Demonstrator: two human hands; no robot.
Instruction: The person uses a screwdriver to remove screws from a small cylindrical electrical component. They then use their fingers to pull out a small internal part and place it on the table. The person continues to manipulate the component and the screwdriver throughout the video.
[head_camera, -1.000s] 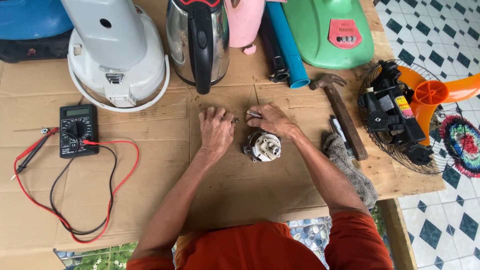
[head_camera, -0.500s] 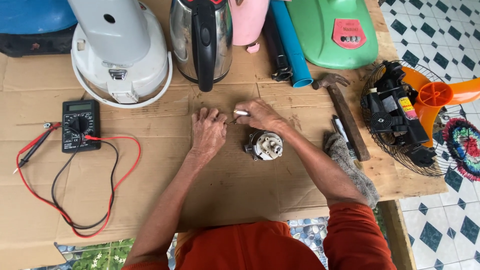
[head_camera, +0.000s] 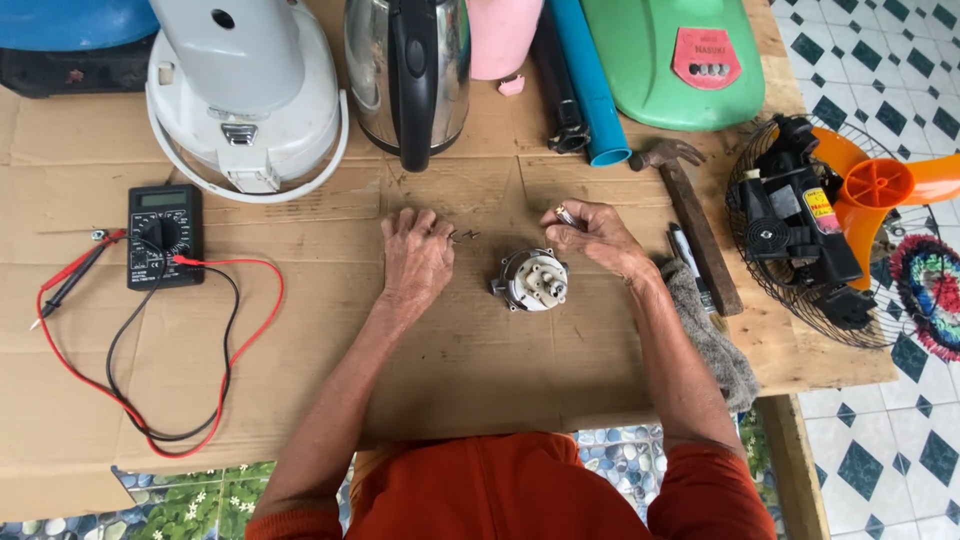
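- Mid-table, our left hand (head_camera: 415, 258) rests flat on cardboard (head_camera: 300, 350), small screws (head_camera: 463, 236) just right of it, kept aside.
- Our right hand (head_camera: 590, 235) pinches a small metal part (head_camera: 566, 215), lifted clear just beyond the motor (head_camera: 532, 280).

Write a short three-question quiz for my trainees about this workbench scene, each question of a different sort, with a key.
1. True or false: the left hand lies flat on the brown cardboard sheet.
2. What lies between the hands? A) small round grey motor part B) claw hammer C) black multimeter
3. Fill in: the right hand pinches a small ____ piece.

Key: 1 true. 2 A, the small round grey motor part. 3 metal, the small silvery metal piece.
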